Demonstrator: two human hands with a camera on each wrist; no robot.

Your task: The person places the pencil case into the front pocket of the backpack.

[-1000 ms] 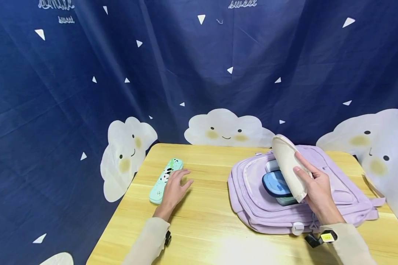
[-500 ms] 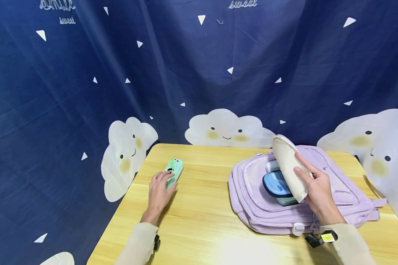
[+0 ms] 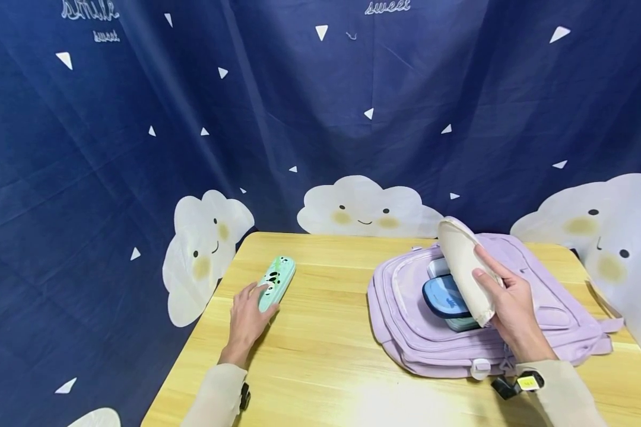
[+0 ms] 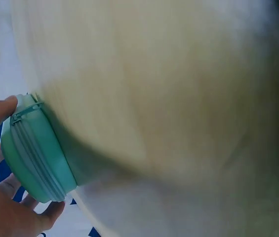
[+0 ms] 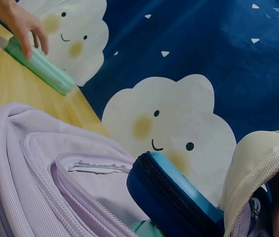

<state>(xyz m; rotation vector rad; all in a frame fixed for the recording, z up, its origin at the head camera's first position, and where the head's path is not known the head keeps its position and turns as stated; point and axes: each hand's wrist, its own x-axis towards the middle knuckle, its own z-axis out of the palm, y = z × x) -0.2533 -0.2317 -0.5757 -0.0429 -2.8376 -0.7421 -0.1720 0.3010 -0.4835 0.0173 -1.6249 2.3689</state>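
Note:
My left hand [image 3: 244,314] grips the near end of a mint-green zip pencil case [image 3: 279,276] with panda prints, lying on the table at left. In the left wrist view, thumb and fingers stand on opposite sides of the pencil case [image 4: 40,153]. My right hand [image 3: 513,305] holds a cream, zip-edged fabric piece [image 3: 462,270] raised over the lavender backpack [image 3: 392,317]; whether it is a pocket flap or a separate pouch, I cannot tell. Beside it a blue zip case [image 3: 446,296] sits at the open front pocket, partly over a green case [image 3: 462,324].
The backpack lies flat on the right of the wooden table [image 3: 320,344]. A pale item [image 3: 437,267] shows behind the blue case. Dark blue cloth [image 3: 278,89] with cloud prints hangs behind and left of the table. Both wrists wear straps.
My left hand has moved left and toward me, from beside the mint pencil case's middle, over it, to grip its near end. The right hand and cream piece have stayed still.

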